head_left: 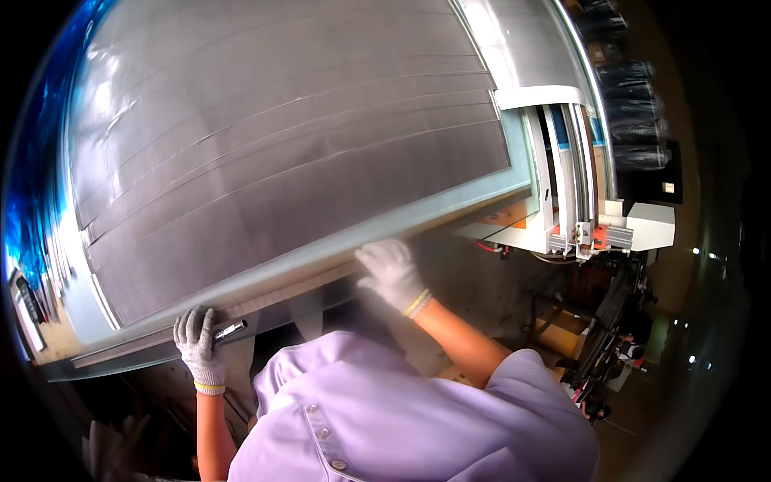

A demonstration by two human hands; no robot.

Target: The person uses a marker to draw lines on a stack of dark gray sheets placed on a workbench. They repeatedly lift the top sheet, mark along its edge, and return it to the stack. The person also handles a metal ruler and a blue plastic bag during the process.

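Note:
Both my hands wear pale knitted gloves with yellow-trimmed cuffs. My left hand (pixel 199 349) rests its fingers on the near edge of the table, toward the left. A short black rod with a silver end (pixel 230 330) sticks out to the right from under its thumb; the rod's exact kind cannot be made out. My right hand (pixel 393 275) is at the same edge farther right, slightly blurred, with its thumb apart from the fingers and nothing visible in it. Large dark grey sheets (pixel 313 181) lie flat beyond both hands, on a pale greenish tabletop (pixel 520 157).
A white machine carriage with metal rails (pixel 574 185) stands at the table's right end, its white box (pixel 650 226) jutting out. Shiny blue plastic film (pixel 36 185) hangs along the left. Black wrapped bundles (pixel 634 112) are stacked far right. A brown box (pixel 562 333) sits lower right.

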